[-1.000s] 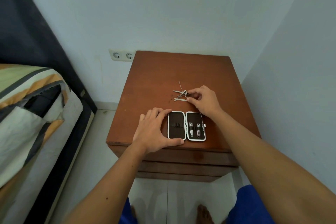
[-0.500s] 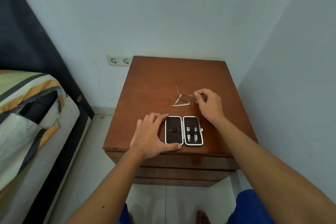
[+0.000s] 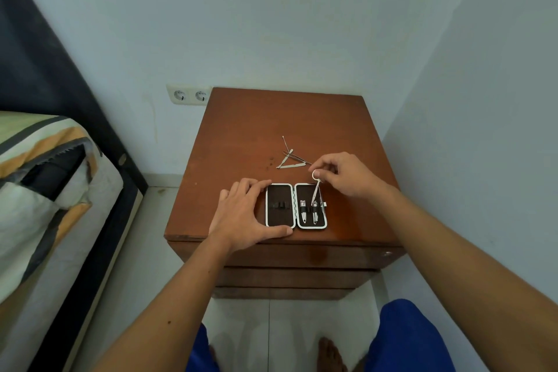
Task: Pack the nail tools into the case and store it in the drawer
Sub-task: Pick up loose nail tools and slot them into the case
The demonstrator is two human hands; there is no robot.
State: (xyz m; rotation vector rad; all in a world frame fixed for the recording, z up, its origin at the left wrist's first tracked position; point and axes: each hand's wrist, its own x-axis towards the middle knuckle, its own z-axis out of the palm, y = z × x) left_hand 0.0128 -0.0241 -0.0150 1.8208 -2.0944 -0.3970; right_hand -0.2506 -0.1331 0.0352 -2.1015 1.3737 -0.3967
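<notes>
A small black case (image 3: 280,194) with a white rim lies open flat near the front edge of the brown nightstand (image 3: 241,130). Its right half holds two metal tools in loops. My left hand (image 3: 244,214) rests on the nightstand and grips the case's left half. My right hand (image 3: 347,175) pinches small scissors (image 3: 315,187) by the ring, their tips pointing down over the case's right half. Several thin metal nail tools (image 3: 290,158) lie loose in a small pile behind the case.
Drawer fronts (image 3: 302,260) show below the nightstand top, all shut. A bed with a striped cover (image 3: 45,178) stands to the left. A double wall socket (image 3: 188,96) sits behind the nightstand's left corner. Walls close in behind and to the right.
My right hand has lifted the scissors out of the loose pile and brought them toward me, over the case's right half. My left hand stays on the case.
</notes>
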